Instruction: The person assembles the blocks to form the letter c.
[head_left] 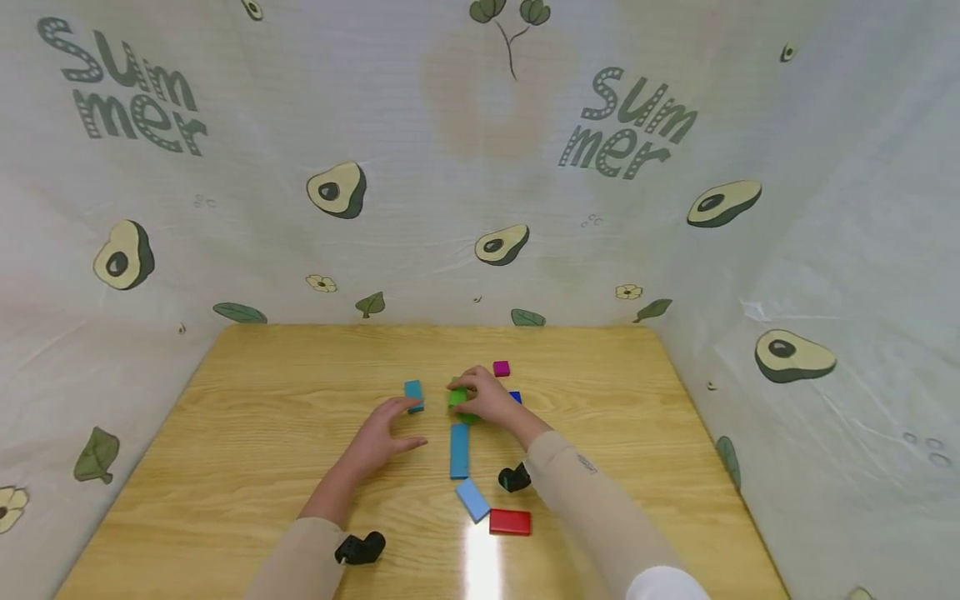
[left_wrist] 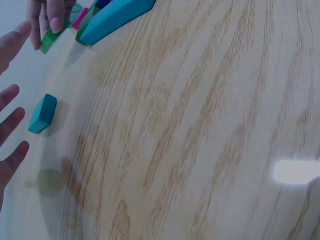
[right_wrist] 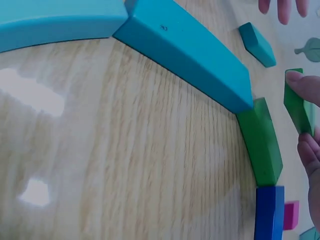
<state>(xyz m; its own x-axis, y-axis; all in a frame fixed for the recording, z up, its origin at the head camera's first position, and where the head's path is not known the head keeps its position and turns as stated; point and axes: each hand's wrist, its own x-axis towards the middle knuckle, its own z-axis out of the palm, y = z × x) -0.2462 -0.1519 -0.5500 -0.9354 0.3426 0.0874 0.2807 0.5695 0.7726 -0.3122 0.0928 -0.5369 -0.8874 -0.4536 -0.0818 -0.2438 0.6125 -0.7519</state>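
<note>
Now, right hand (head_left: 489, 400): I see fingers pinching a green block (right_wrist: 297, 107).
Left hand (head_left: 377, 435): fingers spread, released, near small teal block (head_left: 413, 389).

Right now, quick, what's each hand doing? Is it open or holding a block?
Left hand: open, holding nothing, near a small teal block.
Right hand: closed on a green block, pinching it.
</note>
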